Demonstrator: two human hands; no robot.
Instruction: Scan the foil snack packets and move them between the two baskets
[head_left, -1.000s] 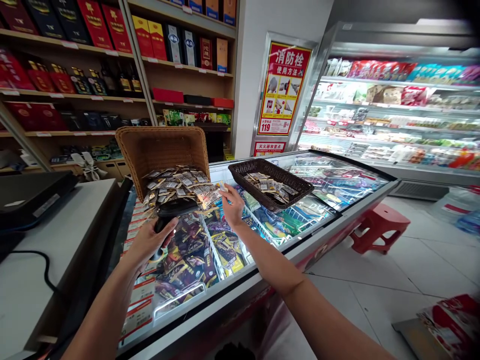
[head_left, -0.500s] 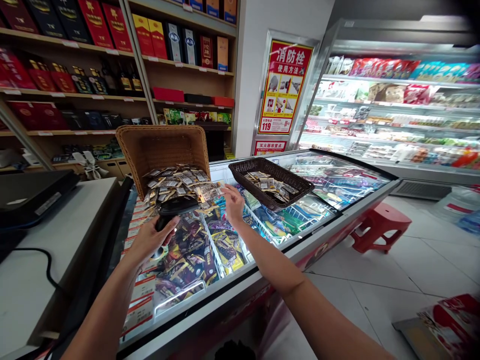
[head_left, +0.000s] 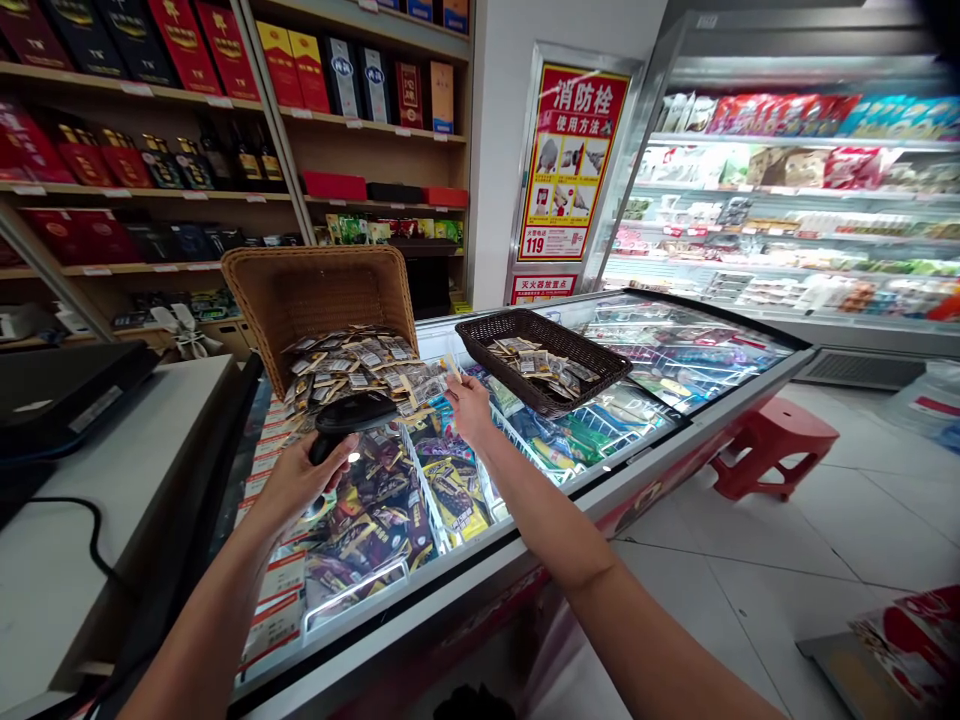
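Note:
My left hand is wrapped around the handle of a black handheld barcode scanner, its head pointing right. Between the fingertips of my right hand is a small packet, tilted upright. Just left of that hand, a heap of small clear-and-gold packets spills from a tan wicker basket lying on its side. A dark brown wicker tray with more such packets stands to the right. Everything rests on the freezer's glass top.
Beneath the glass, the chest freezer holds wrapped ice creams in wire dividers. A counter with a black device is at left. Boxed bottles fill the shelves behind. A red stool stands on the floor at right.
My right fingers have closed, and a packet now stands up between them beside the heap. The left hand keeps the scanner in nearly the same place. The view has shifted slightly.

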